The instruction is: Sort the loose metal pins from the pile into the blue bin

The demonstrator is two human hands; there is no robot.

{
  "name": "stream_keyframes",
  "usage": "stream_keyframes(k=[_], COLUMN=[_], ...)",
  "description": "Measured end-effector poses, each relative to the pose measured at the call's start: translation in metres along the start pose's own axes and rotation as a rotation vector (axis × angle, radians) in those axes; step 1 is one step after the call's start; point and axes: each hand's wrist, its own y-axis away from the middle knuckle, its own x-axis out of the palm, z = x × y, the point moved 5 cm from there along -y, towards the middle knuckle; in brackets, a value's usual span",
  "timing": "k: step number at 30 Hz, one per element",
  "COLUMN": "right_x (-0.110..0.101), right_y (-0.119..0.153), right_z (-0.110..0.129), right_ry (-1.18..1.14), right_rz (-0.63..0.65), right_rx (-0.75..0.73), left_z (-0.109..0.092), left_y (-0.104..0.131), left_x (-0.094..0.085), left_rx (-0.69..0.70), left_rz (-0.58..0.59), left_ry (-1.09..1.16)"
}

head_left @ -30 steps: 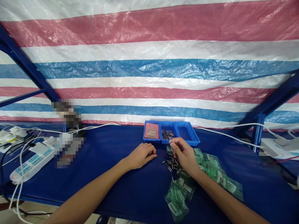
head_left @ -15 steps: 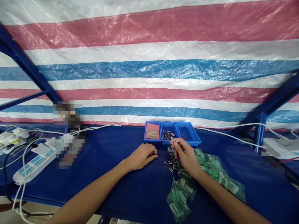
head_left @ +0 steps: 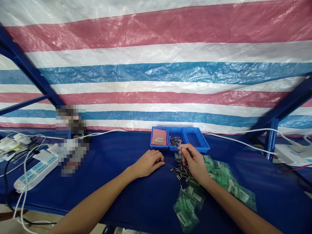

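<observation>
My left hand [head_left: 149,163] rests on the blue tabletop, its fingers loosely curled and the thumb apart from them, with nothing visible in it. In front of the blue bins, my right hand [head_left: 193,161] pinches a small thin metal piece [head_left: 181,148] between thumb and fingers; most of it is hidden. Below that hand lies a loose pile of slim dark metal rods [head_left: 179,171], partly covered by it. More such rods [head_left: 175,141] fill the middle blue bin [head_left: 175,131]. The left bin [head_left: 159,147] holds a pink piece [head_left: 158,133] with a small clear bag on it.
Green-tinted plastic packets [head_left: 229,182] lie right of the pile, and others [head_left: 186,208] nearer the front edge. The right blue bin [head_left: 198,138] adjoins the middle one. A white power strip [head_left: 36,170] with cables sits at left. Striped sheeting [head_left: 156,74] hangs behind.
Almost nothing differs. My right hand keeps its pinch with only a very slight shift, and my left hand stays where it was.
</observation>
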Motion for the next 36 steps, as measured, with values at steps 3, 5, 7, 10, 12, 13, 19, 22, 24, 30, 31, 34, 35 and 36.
stream_keyframes(k=[3,5,7,10,12,13,19,22,24,30,31,34,35,36], right_x=[-0.0013,-0.0015,-0.0015,-0.0013,-0.0019,-0.0022,-0.0038,-0.0057,-0.0072,-0.0087,-0.0086,-0.0082,-0.0081,-0.0080], right_y=[-0.0006,-0.0009,-0.0010,-0.0010,-0.0013,-0.0015,-0.0020,-0.0022,-0.0028,-0.0039,-0.0037,-0.0028,-0.0026,-0.0025], right_z=[0.0000,-0.0009,-0.0022,-0.0040,-0.0050,-0.0054,-0.0064,-0.0064,-0.0066,-0.0081,-0.0082,-0.0068,-0.0061,-0.0053], right_ry=[0.002,0.000,0.003,0.002,-0.007,-0.012,-0.022,-0.011,-0.012,-0.022,-0.025,-0.033,-0.034,-0.033], right_rz=[-0.016,-0.017,-0.015,-0.013,-0.022,-0.027,-0.040,-0.067,-0.086,-0.095,-0.094,-0.096,-0.097,-0.097], right_rx=[0.004,0.004,0.004,0.000,0.002,0.005,0.014,0.011,0.007,0.005,0.007,0.008,0.007,0.008], left_z=[0.0008,0.0009,0.0005,-0.0003,-0.0006,-0.0007,-0.0005,-0.0004,-0.0001,0.0001,0.0001,-0.0001,-0.0003,-0.0004], left_y=[0.0004,0.0005,0.0004,0.0000,-0.0003,-0.0004,-0.0001,0.0004,0.0006,0.0006,0.0007,0.0010,0.0011,0.0012], left_x=[0.0006,0.0005,0.0003,-0.0003,-0.0006,-0.0006,-0.0011,-0.0015,-0.0013,-0.0002,-0.0001,-0.0002,-0.0003,-0.0005], left_rx=[0.000,-0.001,-0.002,-0.002,-0.002,-0.002,-0.004,-0.004,-0.005,0.002,0.004,0.008,0.009,0.009], left_rz=[-0.001,-0.001,0.002,0.003,0.003,0.004,0.006,0.001,0.002,-0.002,-0.002,-0.004,-0.004,-0.003], left_ry=[0.001,-0.001,0.001,0.000,-0.003,-0.004,-0.002,-0.004,-0.005,0.002,0.003,0.005,0.006,0.007])
